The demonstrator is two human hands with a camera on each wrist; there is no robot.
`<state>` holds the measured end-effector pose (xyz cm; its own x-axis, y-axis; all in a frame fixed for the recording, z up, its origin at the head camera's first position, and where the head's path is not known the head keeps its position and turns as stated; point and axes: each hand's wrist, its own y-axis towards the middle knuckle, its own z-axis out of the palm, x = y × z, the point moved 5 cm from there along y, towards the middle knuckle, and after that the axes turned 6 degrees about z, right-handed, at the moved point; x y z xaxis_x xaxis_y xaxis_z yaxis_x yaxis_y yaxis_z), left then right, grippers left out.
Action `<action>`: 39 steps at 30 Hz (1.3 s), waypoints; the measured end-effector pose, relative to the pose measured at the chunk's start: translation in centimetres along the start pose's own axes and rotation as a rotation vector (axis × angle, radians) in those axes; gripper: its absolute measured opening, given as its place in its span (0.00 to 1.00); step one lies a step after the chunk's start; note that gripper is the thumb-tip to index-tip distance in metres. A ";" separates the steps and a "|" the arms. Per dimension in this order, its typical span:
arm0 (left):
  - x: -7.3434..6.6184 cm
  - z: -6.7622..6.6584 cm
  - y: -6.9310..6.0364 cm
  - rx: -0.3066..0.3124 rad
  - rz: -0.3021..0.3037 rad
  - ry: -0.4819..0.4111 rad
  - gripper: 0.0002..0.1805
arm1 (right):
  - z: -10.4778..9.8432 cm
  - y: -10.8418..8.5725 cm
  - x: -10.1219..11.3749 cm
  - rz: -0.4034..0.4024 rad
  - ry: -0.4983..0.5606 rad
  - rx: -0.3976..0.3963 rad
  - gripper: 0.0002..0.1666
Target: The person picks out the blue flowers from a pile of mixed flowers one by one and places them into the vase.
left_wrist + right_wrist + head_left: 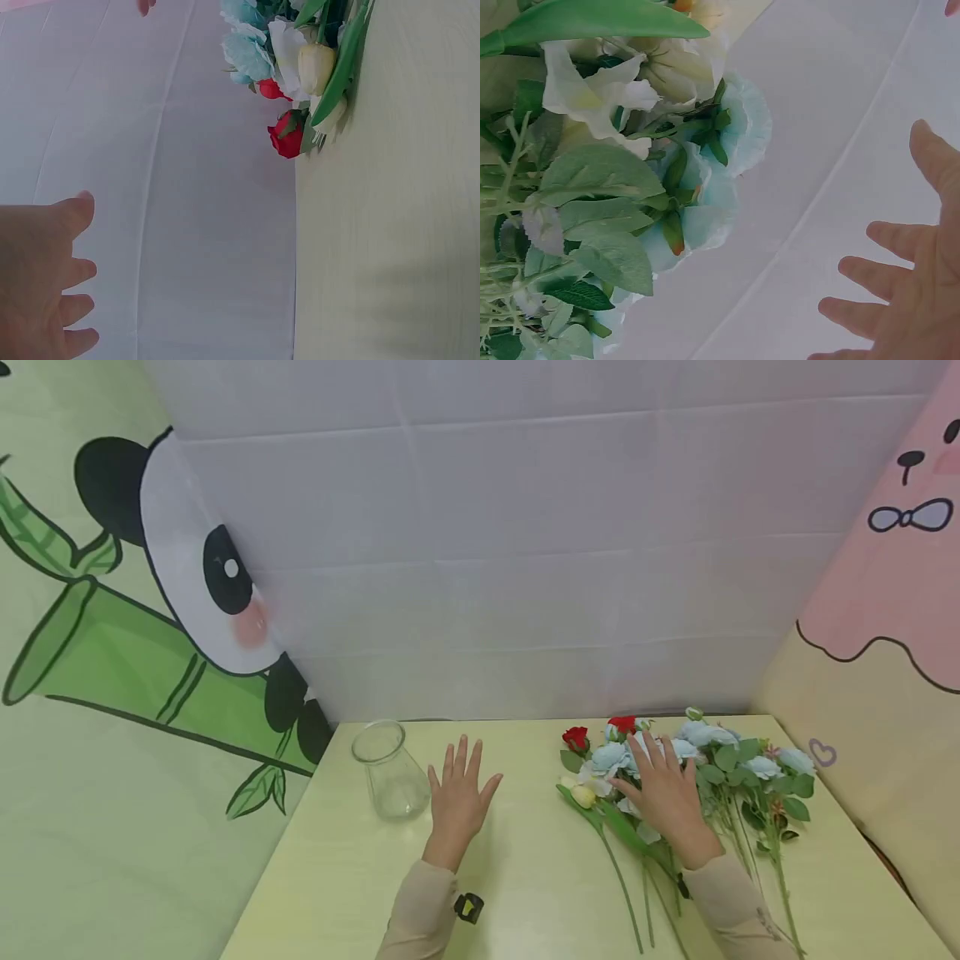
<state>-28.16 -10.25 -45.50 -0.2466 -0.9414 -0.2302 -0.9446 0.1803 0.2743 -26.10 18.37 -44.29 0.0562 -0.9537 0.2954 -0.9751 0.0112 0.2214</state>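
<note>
Fingers spread, my left hand (459, 797) hovers over the table just right of a clear glass vase (397, 781), holding nothing. My right hand (667, 789), also spread and holding nothing, is raised above a pile of artificial flowers. In that pile are light blue flowers (611, 758), red roses (576, 739) and a pale yellow tulip (582, 796) with long green leaves. The right wrist view shows a white flower (592, 94) and green leaves (600, 176) beside the hand, with a gap between. Part of the pile is hidden behind my right hand and forearm.
The pale wooden table (525, 877) meets a white cloth backdrop (480, 568) at its far edge. Long flower stems (624, 889) reach toward the table's near side. Printed cloth with a panda (187, 552) hangs on the left, pink and cream cloth (892, 577) on the right.
</note>
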 end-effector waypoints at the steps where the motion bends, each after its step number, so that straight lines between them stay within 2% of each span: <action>1: 0.1 0.0 -0.1 0.002 0.000 -0.007 0.36 | 0.0 -0.1 0.0 0.003 0.001 0.002 0.45; 8: 0.5 0.2 -0.9 0.010 0.000 -0.045 0.35 | 0.7 -1.1 -0.6 0.023 0.036 0.041 0.45; 13: 0.6 0.2 -1.2 -0.009 0.001 -0.067 0.35 | 1.1 -1.5 -1.1 0.019 0.039 0.016 0.40; 19: 0.3 -0.4 -1.6 -0.124 0.047 -0.075 0.31 | 1.1 -1.6 -1.7 0.008 0.043 -0.080 0.27; 24: 0.6 -0.7 -2.0 -0.199 0.063 -0.089 0.27 | 0.9 -1.9 -2.4 0.066 0.114 -0.052 0.24; 28: 1.0 -0.8 -2.4 -0.214 0.054 -0.115 0.21 | 0.7 -2.1 -3.3 0.079 0.190 -0.079 0.23; 32: 1.3 -0.7 -2.7 -0.216 0.075 -0.121 0.14 | 0.4 -2.5 -4.9 0.123 0.227 -0.102 0.24; 39: 1.5 -0.3 -3.1 -0.202 0.090 -0.119 0.10 | -0.1 -3.7 -7.1 0.221 0.235 -0.037 0.17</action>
<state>-25.51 -12.30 -46.44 -0.3625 -0.8818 -0.3017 -0.8583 0.1898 0.4768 -22.92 25.16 -47.12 -0.1038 -0.8317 0.5454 -0.9611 0.2251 0.1603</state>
